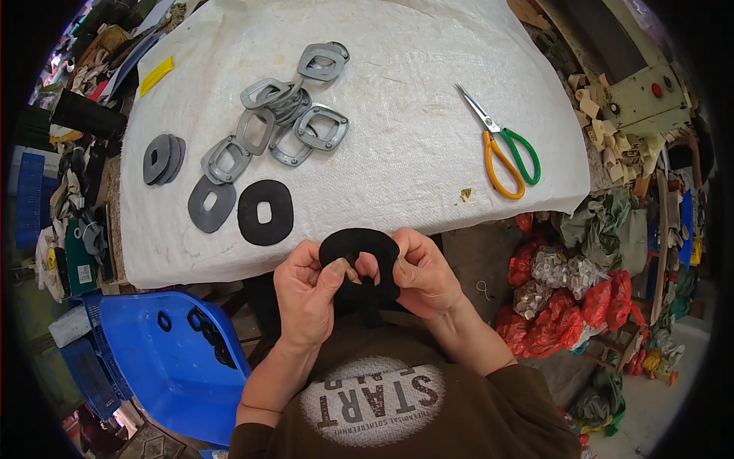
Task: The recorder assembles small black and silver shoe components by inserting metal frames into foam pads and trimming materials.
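Between my two hands, just off the table's near edge, a soft black ring-shaped pad (348,240) is bent around its middle hole. My left hand (307,297) pinches its left side with thumb and fingers. On the opposite side my right hand (430,281) grips the pad, its thumb pressed on the face. Fingertips show through the hole. A flat black pad (251,216) with a rectangular hole lies on the table close to my left hand. Beside it rests a grey pad (216,221) of like shape, partly under a metal frame (238,165).
Several grey metal frames (329,142) lie heaped on the white-covered table (397,153). A small stack of grey pads (155,167) sits left. Scissors (491,126) with yellow and green handles lie right. A blue tub (160,382) holds black rings; red bags (547,329) stand right.
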The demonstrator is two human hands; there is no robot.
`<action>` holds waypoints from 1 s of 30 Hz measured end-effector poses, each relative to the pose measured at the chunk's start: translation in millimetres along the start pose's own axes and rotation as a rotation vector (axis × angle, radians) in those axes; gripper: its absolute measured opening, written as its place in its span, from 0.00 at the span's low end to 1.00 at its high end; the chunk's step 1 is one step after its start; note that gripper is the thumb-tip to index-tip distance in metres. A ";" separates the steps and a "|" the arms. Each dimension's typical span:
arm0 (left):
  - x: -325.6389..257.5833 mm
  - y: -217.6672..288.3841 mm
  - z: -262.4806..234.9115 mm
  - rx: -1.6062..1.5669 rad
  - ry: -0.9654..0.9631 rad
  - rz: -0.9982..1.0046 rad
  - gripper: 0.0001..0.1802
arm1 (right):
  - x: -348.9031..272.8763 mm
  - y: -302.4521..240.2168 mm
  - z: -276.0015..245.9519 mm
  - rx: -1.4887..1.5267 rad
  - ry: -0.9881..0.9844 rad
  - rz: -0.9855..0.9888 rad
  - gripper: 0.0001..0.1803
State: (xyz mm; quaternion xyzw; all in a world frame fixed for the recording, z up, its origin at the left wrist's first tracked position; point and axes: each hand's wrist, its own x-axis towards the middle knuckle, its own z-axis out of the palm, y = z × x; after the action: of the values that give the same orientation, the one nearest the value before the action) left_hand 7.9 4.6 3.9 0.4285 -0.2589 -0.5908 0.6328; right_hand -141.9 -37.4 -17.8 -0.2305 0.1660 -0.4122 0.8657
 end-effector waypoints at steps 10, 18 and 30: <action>0.8 4.1 9.5 -0.066 -0.107 -0.087 0.12 | 1.2 4.1 11.4 -0.042 -0.185 -0.122 0.14; 1.1 -1.5 12.5 -0.162 -0.123 -0.083 0.11 | -6.8 6.5 13.4 -0.262 -0.031 -0.238 0.11; 0.9 -2.9 -1.3 0.108 -0.015 -0.005 0.08 | -4.4 -3.8 13.0 -0.593 0.133 -0.351 0.10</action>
State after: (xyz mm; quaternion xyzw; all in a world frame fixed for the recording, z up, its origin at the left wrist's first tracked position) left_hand 7.7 4.2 0.6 0.4581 -0.2941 -0.5807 0.6053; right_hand -140.8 -32.6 -4.5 -0.4695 0.2922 -0.5026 0.6645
